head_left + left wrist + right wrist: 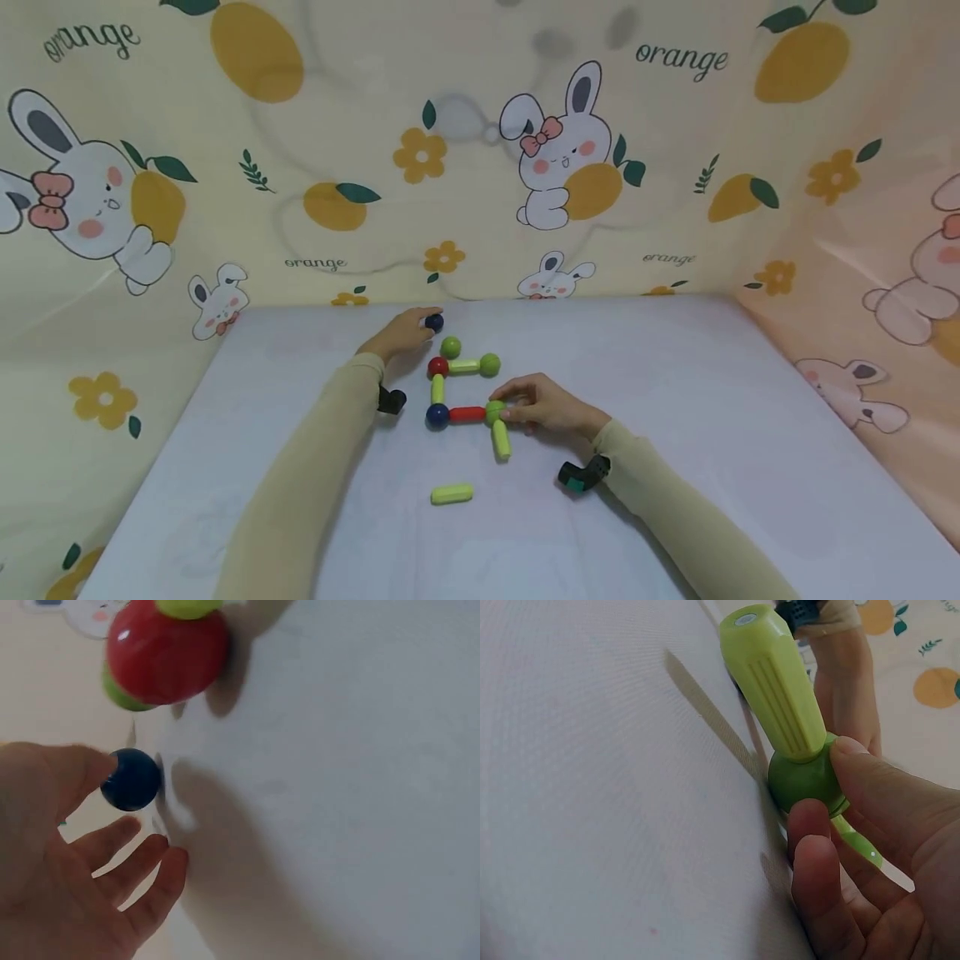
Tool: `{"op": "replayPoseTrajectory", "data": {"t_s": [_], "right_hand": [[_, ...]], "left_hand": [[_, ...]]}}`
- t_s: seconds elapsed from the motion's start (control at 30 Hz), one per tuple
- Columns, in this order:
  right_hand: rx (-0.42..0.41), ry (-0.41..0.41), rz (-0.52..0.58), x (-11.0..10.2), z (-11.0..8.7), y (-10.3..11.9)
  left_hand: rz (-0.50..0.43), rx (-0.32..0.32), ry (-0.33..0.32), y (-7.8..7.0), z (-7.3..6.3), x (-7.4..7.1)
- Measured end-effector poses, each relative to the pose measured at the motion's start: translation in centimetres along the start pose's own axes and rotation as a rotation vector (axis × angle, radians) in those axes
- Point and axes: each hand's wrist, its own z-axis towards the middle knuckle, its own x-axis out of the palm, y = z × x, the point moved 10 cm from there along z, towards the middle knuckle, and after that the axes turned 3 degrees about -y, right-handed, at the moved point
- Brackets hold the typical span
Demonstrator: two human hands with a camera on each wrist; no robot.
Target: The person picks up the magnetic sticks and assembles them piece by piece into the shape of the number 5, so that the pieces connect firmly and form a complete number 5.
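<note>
My right hand [551, 406] pinches a green ball [806, 776] of a ball-and-rod toy build between thumb and fingers. From that ball a yellow-green rod [776, 682] with a metal-looking end sticks out, and a red rod [467, 414] links it to a blue ball [437, 416]. Another yellow-green rod [438, 390] joins this to a red ball [438, 367], whose side rod [463, 367] ends in a green ball [490, 364]. At the far side, my left hand [405, 333] is around a loose dark blue ball [131, 780], thumb overlapping it, other fingers spread.
A loose green ball [451, 347] lies just behind the red one. Nearer the front, a single yellow-green rod [452, 494] rests on the white table [637, 533]. A patterned cloth [465, 167] with rabbits and oranges rises behind the table and at its sides.
</note>
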Motion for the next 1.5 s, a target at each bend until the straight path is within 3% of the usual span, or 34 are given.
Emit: {"op": "replayPoseTrajectory", "data": {"t_s": [0.13,0.27,0.53,0.77,1.03,1.3,1.5], "right_hand": [[0.002,0.006,0.001,0.3,0.2,0.2],[0.012,0.002,0.003,0.4,0.2,0.2],[0.002,-0.008,-0.003,0.1,0.1,0.0],[-0.008,-0.003,0.001,0.0,0.3,0.0],[-0.007,-0.009,0.019,0.1,0.0,0.0],[0.001,-0.006,0.017,0.2,-0.3,0.0],[-0.015,-0.012,0.006,0.1,-0.1,0.2]], "left_hand": [[0.078,-0.018,-0.009,0.2,-0.3,0.1],[0.092,0.008,-0.049,0.3,-0.8,-0.2],[0.065,0.037,-0.074,0.4,-0.8,-0.6],[-0.018,0.045,-0.174,0.9,-1.6,-2.4],[-0.067,0.14,-0.265,-0.3,-2.5,-4.3],[-0.044,0.15,-0.245,-1.4,-3.9,-4.9],[-0.048,0.177,-0.274,-2.5,-5.1,-5.6]]}}
